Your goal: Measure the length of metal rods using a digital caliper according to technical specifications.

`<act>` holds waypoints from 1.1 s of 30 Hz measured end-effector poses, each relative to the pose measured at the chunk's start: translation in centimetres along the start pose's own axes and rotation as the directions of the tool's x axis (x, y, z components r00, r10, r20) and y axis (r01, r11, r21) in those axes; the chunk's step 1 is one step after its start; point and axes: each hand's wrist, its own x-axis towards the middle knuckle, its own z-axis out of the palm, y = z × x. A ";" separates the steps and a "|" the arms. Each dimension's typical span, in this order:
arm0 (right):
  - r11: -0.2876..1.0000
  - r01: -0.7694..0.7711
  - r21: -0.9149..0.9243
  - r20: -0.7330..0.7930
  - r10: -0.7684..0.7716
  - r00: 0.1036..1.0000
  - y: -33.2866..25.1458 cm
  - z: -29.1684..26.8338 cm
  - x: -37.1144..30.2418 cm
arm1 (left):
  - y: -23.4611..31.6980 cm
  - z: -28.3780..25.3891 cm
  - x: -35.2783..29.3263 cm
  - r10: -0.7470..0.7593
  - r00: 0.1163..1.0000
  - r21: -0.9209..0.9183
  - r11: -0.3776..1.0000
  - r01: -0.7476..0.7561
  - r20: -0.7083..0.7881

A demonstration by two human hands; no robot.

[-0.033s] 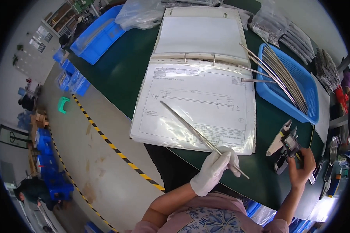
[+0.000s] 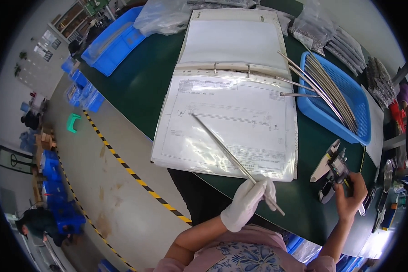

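My left hand (image 2: pixel 248 203), in a white glove, is closed around a thin metal rod (image 2: pixel 225 151). The rod slants up and left over an open ring binder (image 2: pixel 165 147), its far tip above a technical drawing (image 2: pixel 199 131) in a clear sleeve. Its near end sticks out below my fingers. My bare right hand (image 2: pixel 351 196) grips a digital caliper (image 2: pixel 337 167) at the right of the green table. The caliper's jaws point up and left, apart from the rod. Part of its body is hidden by my fingers.
A blue basket (image 2: pixel 367 122) of metal rods stands right of the binder, several ends jutting over its page. Bagged parts (image 2: pixel 310 31) lie at the back right, tools (image 2: pixel 387 195) at the right edge. A blue bin (image 2: pixel 111 61) stands at the far left.
The rod has tilted a little steeper: its far tip moved slightly up and right, its near end down and left. My left hand shifted slightly with it. The caliper stayed put.
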 end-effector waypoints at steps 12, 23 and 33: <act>0.972 -0.145 0.183 0.199 0.108 0.974 -3.8 0.0 2.3 | 5.7 -4.8 -7.4 -0.640 0.682 0.345 0.767 0.542 0.352; 0.932 0.038 0.360 0.394 -0.189 0.900 -3.1 -1.3 1.2 | 4.3 -6.4 -6.9 -0.559 0.495 0.206 0.775 0.597 0.665; 0.931 -0.185 0.314 0.500 0.003 0.866 -4.0 -2.4 0.4 | 4.0 -5.7 -6.3 -0.623 0.426 0.140 0.655 0.742 0.656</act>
